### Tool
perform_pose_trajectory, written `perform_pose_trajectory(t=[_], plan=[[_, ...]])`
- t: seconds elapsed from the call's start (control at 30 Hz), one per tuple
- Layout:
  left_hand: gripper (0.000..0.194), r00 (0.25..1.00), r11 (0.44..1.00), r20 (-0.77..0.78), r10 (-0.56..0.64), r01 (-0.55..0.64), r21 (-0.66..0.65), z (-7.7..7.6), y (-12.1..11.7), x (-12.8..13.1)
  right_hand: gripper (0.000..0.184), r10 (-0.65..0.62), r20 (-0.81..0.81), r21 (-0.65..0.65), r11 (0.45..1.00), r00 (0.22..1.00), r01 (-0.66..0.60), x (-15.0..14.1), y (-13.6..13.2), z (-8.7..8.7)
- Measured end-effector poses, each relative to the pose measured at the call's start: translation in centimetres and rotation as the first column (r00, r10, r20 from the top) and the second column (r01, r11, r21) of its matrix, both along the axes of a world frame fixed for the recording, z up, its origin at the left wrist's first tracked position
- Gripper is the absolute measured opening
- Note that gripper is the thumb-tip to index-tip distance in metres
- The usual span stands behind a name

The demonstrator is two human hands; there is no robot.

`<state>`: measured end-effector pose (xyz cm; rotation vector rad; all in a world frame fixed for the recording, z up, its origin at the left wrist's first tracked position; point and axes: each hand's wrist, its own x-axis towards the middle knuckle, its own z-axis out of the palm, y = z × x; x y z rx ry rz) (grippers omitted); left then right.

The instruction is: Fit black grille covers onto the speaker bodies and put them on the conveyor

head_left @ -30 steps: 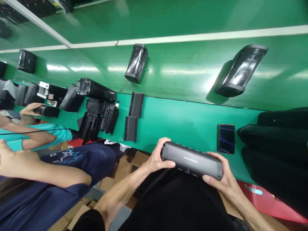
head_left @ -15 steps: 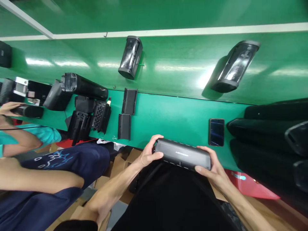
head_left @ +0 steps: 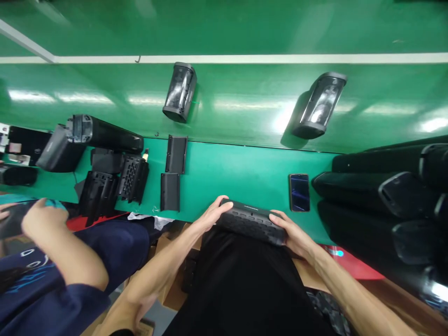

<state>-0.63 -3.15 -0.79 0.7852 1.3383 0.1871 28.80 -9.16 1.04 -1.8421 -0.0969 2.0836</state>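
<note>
A long black speaker housing (head_left: 250,221) is held at the near edge of the green table, above my lap. My left hand (head_left: 217,211) is closed around its left end, thumb on the upper edge. At the other end my right hand (head_left: 287,229) grips it, thumb on top and fingers behind. Its slotted, textured side faces me, and pale lettering shows on the side beyond. Two black curved panels, one farther back (head_left: 176,154) and one nearer (head_left: 170,192), lie to the left. A phone (head_left: 299,192) rests on the table to the right.
Several long black housings (head_left: 353,191) are stacked at the right. Black parts (head_left: 131,177) and a long housing (head_left: 112,134) crowd the left. Two glossy speakers, one left (head_left: 180,92) and one right (head_left: 320,106), stand at the back. A co-worker's arm (head_left: 66,242) is at lower left.
The speaker housing has been rolled in my hands, so its textured side now faces me instead of the lettered side. My view has shifted right; the co-worker's arm is raised.
</note>
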Motion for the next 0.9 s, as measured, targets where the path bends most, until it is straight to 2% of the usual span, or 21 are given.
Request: perform_pose_trajectory(t=[0.03,0.1,0.17,0.27,0.33,0.4,0.47,0.67,0.77,0.83,0.9], plan=[[0.065,1.000,0.996,0.016,0.009,-0.007,-0.084,-0.7,0.4,0.1,0.064,0.015,-0.017,-0.056,0.998,1.000,-0.016,0.0,0.4,-0.5],[0.071,0.995,0.983,0.086,0.058,-0.042,-0.176,-1.9,1.0,0.0,0.056,0.040,-0.032,-0.073,0.996,0.999,-0.042,0.2,0.9,-1.3],[0.076,0.989,0.982,0.112,0.101,-0.082,-0.169,-2.7,1.1,-0.1,0.052,0.051,-0.050,-0.065,0.996,0.997,-0.054,0.3,1.0,-1.8],[0.072,0.994,0.990,0.045,0.099,-0.094,-0.103,-3.3,0.9,-0.2,0.053,0.057,-0.058,-0.078,0.995,0.997,-0.062,0.3,0.7,-1.7],[0.068,0.997,0.995,0.007,0.075,-0.075,-0.067,-3.4,0.8,-0.2,0.061,0.041,-0.069,-0.063,0.997,0.997,-0.046,0.4,0.4,-1.5],[0.067,0.998,0.998,-0.003,0.055,-0.055,-0.038,-3.4,1.0,-0.1,0.077,0.035,-0.072,-0.013,0.999,0.997,-0.036,0.4,0.0,-1.4],[0.067,0.999,0.999,-0.005,0.041,-0.041,-0.020,-3.2,1.2,-0.1,0.088,0.064,-0.044,0.047,0.997,0.997,-0.062,0.6,-0.5,-1.4],[0.065,1.000,0.999,-0.023,-0.010,0.011,0.032,-2.6,3.1,-0.8,0.081,0.199,0.053,0.141,0.969,0.979,-0.204,0.4,-1.1,-1.7],[0.070,1.000,0.997,-0.028,0.007,-0.005,0.080,-2.3,5.3,-1.3,0.072,0.197,0.054,0.281,0.938,0.979,-0.204,-0.1,0.7,-2.1],[0.077,0.989,0.986,-0.005,0.146,-0.145,0.076,-2.0,6.9,-1.5,0.065,0.125,0.044,0.317,0.939,0.991,-0.133,-0.4,3.3,-2.5],[0.079,0.945,0.939,0.003,0.326,-0.324,0.111,-1.9,8.0,-2.1,0.061,0.047,0.027,0.320,0.946,0.999,-0.053,-0.5,7.2,-3.2]])
